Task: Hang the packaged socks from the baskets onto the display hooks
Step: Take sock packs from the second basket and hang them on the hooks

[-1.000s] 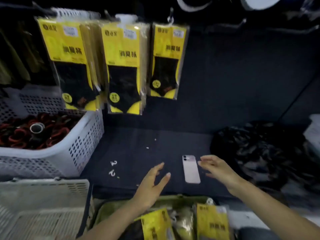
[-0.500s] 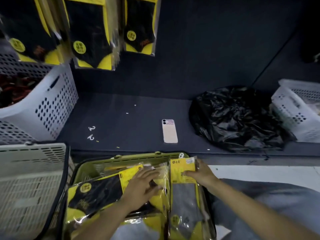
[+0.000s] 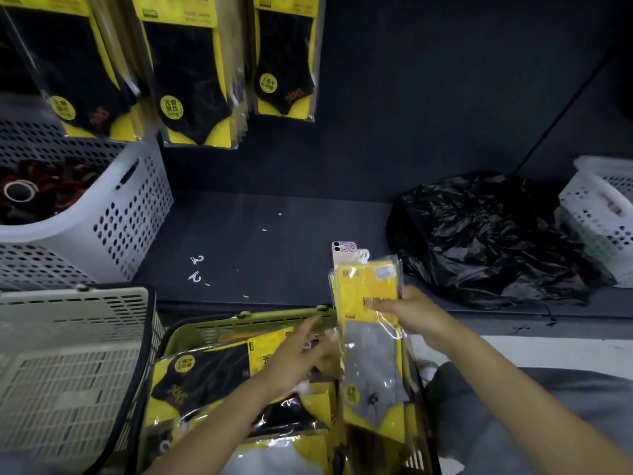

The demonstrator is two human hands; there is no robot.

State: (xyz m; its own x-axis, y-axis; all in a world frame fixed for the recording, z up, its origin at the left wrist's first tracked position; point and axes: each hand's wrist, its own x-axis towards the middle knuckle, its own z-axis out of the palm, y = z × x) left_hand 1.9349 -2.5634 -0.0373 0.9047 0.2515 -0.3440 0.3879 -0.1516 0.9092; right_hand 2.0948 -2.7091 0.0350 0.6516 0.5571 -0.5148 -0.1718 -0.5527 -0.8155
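- Now, the right hand (image 3: 414,313) pinches a pack of grey socks (image 3: 371,358) by its yellow card, with the thumb across the front and the other fingers curled behind it.
- That pack is held upright above the right end of the green basket (image 3: 239,322). Its top edge and white hanger overlap the lower end of a phone (image 3: 342,250) lying on the dark shelf (image 3: 274,241).
- The left hand (image 3: 301,354) is stretched out over the basket with its fingers fairly straight and a little apart, reaching toward the lower part of the held pack.
- The left hand is blurred, so I cannot tell whether its fingertips touch the held pack or the ones under it. It does not seem to grip anything.
- More packs fill the green basket. A pack of black socks (image 3: 205,382) lies flat on top, at the left.
- Three bunches of black sock packs (image 3: 191,80) hang side by side against the dark back wall, above the shelf.
- A white basket (image 3: 133,214) holding dark red and black items stands at the left of the shelf, under the leftmost hanging bunch.
- A crumpled black plastic bag (image 3: 486,234) sits at the right of the shelf, near the phone, with a second white basket (image 3: 603,217) just beyond it.
- A grey crate (image 3: 68,354) stands beside the green basket on its left.
- Two small white hooks (image 3: 197,269) lie loose on the shelf between the left basket and the phone.
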